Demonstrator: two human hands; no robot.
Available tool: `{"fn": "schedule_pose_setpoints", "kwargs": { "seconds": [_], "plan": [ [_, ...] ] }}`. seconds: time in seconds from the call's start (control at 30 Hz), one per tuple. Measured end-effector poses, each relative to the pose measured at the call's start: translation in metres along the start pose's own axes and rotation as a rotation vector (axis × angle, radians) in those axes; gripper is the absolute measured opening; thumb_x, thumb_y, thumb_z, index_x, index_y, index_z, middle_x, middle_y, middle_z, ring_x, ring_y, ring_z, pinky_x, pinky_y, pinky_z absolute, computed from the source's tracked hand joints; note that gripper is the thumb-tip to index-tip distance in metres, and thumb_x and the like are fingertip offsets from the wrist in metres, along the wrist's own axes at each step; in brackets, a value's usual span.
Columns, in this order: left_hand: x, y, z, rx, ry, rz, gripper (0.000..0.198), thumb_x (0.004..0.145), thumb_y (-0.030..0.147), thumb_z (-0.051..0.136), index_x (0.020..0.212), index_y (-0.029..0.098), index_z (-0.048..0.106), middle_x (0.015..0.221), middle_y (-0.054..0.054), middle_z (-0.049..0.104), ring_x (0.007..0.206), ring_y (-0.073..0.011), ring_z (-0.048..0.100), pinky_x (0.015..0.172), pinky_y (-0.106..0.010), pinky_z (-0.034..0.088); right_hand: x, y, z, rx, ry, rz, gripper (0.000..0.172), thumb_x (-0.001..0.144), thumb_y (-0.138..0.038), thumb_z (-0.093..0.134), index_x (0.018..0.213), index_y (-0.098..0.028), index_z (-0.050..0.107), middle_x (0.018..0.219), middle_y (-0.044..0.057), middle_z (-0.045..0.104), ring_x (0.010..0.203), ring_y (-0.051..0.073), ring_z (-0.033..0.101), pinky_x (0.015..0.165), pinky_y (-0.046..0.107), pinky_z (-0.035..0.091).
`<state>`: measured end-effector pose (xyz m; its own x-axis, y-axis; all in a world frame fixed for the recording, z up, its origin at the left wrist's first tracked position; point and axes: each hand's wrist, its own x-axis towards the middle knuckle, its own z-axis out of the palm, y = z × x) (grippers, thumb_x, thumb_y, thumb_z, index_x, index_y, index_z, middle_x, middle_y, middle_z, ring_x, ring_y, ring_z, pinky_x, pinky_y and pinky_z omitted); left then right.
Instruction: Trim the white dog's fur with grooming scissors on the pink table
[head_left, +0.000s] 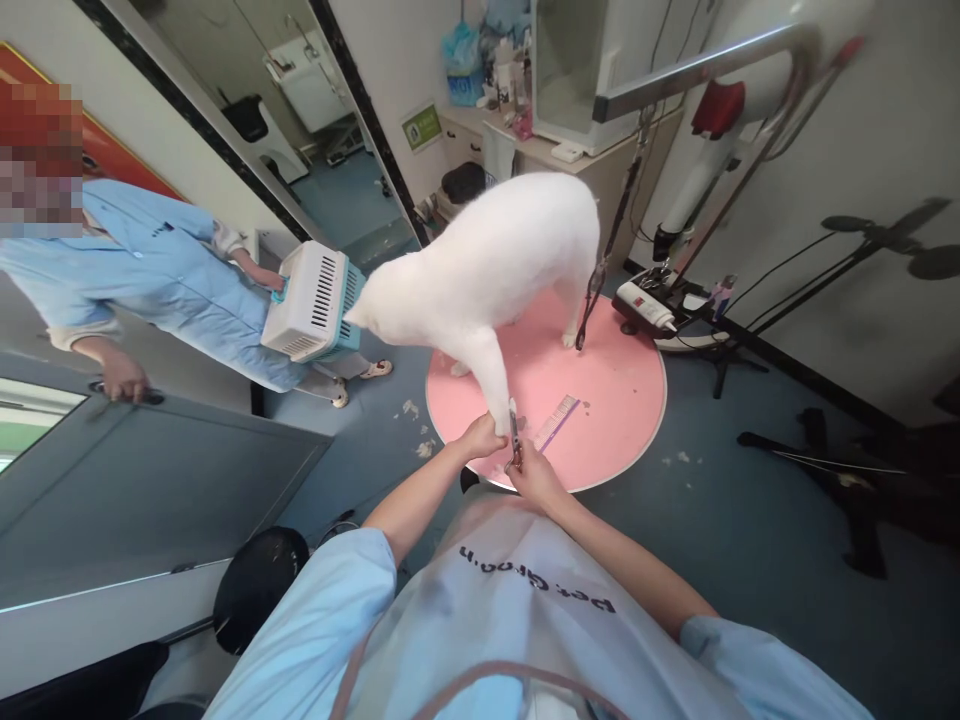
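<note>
A white, fluffy dog (502,240) stands on a round pink grooming table (622,430), its head turned toward the left. My left hand (484,437) is closed around the lower end of one of its front legs (489,375). In my right hand (536,475) is a pair of scissors (514,425), with the blades pointing up beside that leg. Whether the blades are parted is too small to tell. Just right of the scissors lies a metal comb (555,422) with a purple spine, with small tufts of fur around it.
At the left a person in a blue smock (172,280) holds a white and teal pet carrier (307,300) and a door handle (127,393). From a metal arm (705,70) a dark strap (619,215) hangs near the dog's rear. A black stool (259,590) stands lower left.
</note>
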<state>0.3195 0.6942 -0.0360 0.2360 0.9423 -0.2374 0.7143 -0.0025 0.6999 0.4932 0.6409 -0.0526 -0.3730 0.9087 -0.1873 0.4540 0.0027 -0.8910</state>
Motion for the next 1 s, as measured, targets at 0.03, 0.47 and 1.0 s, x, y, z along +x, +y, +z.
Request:
{"fn": "schedule_pose_setpoints", "kwargs": {
  "seconds": [0.03, 0.47, 1.0],
  "plan": [
    [0.0, -0.002, 0.0, 0.007, 0.01, -0.016, 0.029, 0.068, 0.012, 0.064, 0.097, 0.016, 0.066, 0.095, -0.004, 0.071, 0.085, -0.0187, 0.066, 0.077, -0.027, 0.051, 0.0, 0.0, 0.002, -0.002, 0.004, -0.014, 0.03, 0.079, -0.025, 0.058, 0.108, -0.024, 0.05, 0.083, 0.001, 0.058, 0.072, 0.02, 0.054, 0.065, 0.03, 0.036],
    [-0.001, -0.009, -0.009, -0.052, -0.023, 0.013, 0.021, 0.067, 0.014, 0.064, 0.088, 0.015, 0.06, 0.083, -0.001, 0.063, 0.075, -0.0152, 0.06, 0.067, -0.023, 0.044, 0.012, 0.01, 0.014, 0.443, -0.184, -0.005, 0.039, 0.075, -0.027, 0.064, 0.11, -0.023, 0.048, 0.086, -0.002, 0.055, 0.074, 0.016, 0.056, 0.07, 0.033, 0.048],
    [-0.019, -0.017, -0.026, -0.03, -0.113, 0.041, 0.02, 0.064, 0.012, 0.061, 0.084, 0.015, 0.062, 0.075, 0.0, 0.06, 0.073, -0.0154, 0.058, 0.065, -0.022, 0.044, 0.023, 0.007, 0.017, 0.559, -0.304, -0.057, 0.043, 0.073, -0.029, 0.071, 0.111, -0.022, 0.052, 0.088, -0.001, 0.057, 0.082, 0.016, 0.057, 0.078, 0.035, 0.051]
  ]
}}
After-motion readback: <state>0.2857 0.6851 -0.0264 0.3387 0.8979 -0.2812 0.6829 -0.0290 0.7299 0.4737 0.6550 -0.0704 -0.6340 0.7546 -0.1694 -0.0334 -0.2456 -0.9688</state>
